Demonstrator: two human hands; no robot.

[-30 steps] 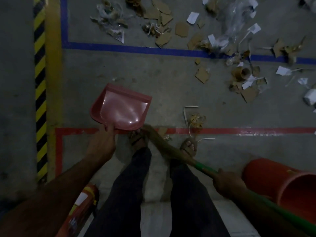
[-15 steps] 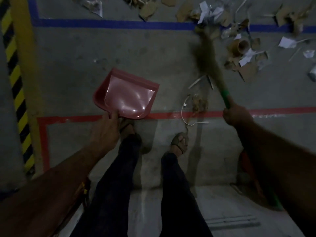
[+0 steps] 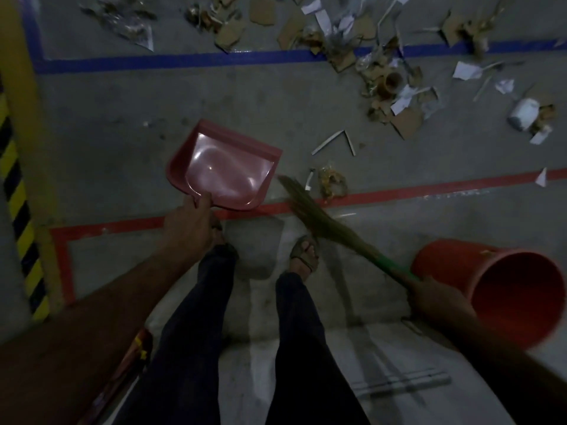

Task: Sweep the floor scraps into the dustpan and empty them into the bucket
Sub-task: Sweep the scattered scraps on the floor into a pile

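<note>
A pink dustpan point(image 3: 224, 167) lies on the grey floor with nothing in it, mouth facing away and right. My left hand point(image 3: 190, 223) grips its near edge, thumb on the rim. My right hand point(image 3: 435, 297) holds the green handle of a grass broom point(image 3: 319, 214), whose bristle tip lies on the floor just right of the dustpan. Cardboard and paper scraps point(image 3: 395, 96) are scattered across the far floor, with a small clump point(image 3: 331, 182) close to the broom tip. An orange bucket point(image 3: 503, 289) lies tilted at the right, mouth toward me.
Blue tape point(image 3: 184, 59) and red tape point(image 3: 429, 188) cross the floor. A yellow and black striped edge point(image 3: 21, 185) runs along the left. My sandalled feet point(image 3: 303, 256) stand just behind the red line. A red object point(image 3: 135, 357) sits by my left leg.
The broom swung back from the far scrap pile toward me; its tip now lies beside the dustpan. The bucket has come back into view at the right. The dustpan stays held.
</note>
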